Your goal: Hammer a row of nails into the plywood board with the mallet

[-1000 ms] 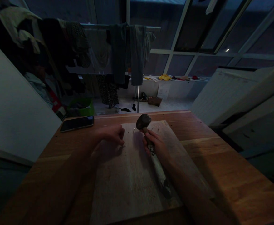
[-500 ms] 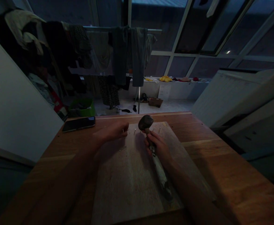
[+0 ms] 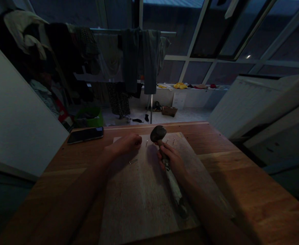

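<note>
My right hand (image 3: 173, 158) is closed around the handle of a hammer (image 3: 173, 185). The dark hammer head (image 3: 158, 133) is raised just over the far part of a pale wooden board (image 3: 144, 197). My left hand (image 3: 129, 143) is pinched at the board's far left, apparently around a nail that the fingers mostly cover. Between the hands a nail (image 3: 146, 143) stands upright in the board. More nails stand to the right of the hammer head, among them one nail (image 3: 173, 141) at the far right. Loose nails (image 3: 133, 161) lie on the board below my left hand.
The board rests on a wooden table (image 3: 241, 180). A phone (image 3: 85, 135) lies at the table's far left corner. Beyond the table are a green basket (image 3: 98, 117), clothes on a drying rack (image 3: 151, 64) and a cardboard box (image 3: 169, 111) on the floor.
My left hand has shifted slightly, and the nail that showed at its fingers is now mostly hidden. The hammer and my right hand have barely moved.
</note>
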{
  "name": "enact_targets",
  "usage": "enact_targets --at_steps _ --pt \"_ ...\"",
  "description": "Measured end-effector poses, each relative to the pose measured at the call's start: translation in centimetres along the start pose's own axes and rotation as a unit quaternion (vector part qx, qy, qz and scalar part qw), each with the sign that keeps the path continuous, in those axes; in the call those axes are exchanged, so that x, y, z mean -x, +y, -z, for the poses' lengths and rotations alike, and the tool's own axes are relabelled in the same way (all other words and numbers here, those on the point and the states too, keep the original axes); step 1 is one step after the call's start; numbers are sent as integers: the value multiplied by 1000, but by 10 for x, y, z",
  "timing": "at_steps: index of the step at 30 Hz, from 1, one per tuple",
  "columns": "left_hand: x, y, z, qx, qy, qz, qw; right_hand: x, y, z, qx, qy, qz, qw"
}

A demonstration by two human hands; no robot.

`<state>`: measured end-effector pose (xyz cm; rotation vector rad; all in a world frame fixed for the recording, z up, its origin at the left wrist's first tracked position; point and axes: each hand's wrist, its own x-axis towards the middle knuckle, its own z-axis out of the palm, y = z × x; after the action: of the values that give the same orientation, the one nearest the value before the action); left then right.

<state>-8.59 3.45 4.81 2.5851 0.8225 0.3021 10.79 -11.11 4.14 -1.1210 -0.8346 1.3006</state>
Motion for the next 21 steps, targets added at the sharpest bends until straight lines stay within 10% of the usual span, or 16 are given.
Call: enact_targets --at_steps 21 --pt "-2 -24 -17 224 34 37 973 -12 5 -27 -27 -27 16 999"
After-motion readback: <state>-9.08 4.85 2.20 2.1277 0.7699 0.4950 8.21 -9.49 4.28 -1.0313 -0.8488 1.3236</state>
